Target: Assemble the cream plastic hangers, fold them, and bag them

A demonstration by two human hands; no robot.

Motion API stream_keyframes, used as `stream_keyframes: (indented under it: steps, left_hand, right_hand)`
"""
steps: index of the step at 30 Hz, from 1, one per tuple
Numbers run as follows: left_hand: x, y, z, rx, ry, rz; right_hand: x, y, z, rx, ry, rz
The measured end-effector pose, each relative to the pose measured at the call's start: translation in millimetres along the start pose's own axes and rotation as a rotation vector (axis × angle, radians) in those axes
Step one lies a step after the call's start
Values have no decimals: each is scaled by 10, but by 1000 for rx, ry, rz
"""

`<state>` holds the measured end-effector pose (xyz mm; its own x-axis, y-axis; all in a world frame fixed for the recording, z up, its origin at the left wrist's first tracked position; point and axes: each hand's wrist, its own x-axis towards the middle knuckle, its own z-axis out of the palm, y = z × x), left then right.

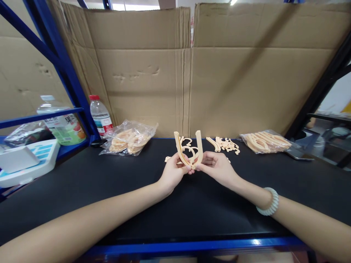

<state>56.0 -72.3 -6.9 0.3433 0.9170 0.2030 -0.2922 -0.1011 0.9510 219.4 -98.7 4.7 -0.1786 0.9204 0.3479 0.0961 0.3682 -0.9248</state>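
Observation:
Between my two hands, above the black table, a U-shaped pair of cream curved strips (pixel 199 146) is held with its ends pointing up. My left hand (pixel 175 170) pinches the left strip near the bottom of the curve. With thumb and fingers, my right hand (pixel 216 168) grips the right strip close to the same low point, where the two strips meet. Whether they are joined there cannot be made out. Just behind lie cream ring and hook-shaped pieces (pixel 188 141), partly hidden by the held strips and my fingers.
Small cream pieces (pixel 227 144) lie loose behind my right hand. Clear bags of cream parts sit at left (pixel 131 140) and right (pixel 264 141). Bottles (pixel 101 115) and a white-and-blue tray (pixel 44 157) stand left. Cardboard (pixel 142 80) walls the back of the black table (pixel 192 212).

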Motion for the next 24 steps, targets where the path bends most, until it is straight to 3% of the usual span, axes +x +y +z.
stream_keyframes:
  steps: [9,15,18,24]
  left_hand:
    - [-6,10,20,-24,27,-27]
    - [6,19,8,-39,42,-35]
    - [50,73,-62,-23,45,-48]
    - [240,240,-276,-81,107,-58]
  right_hand:
    - [17,23,8,-8,72,18]
    - [83,87,-46,66,20,33]
    - [153,65,-214,162,13,94]
    - [309,49,-771,289,19,186]
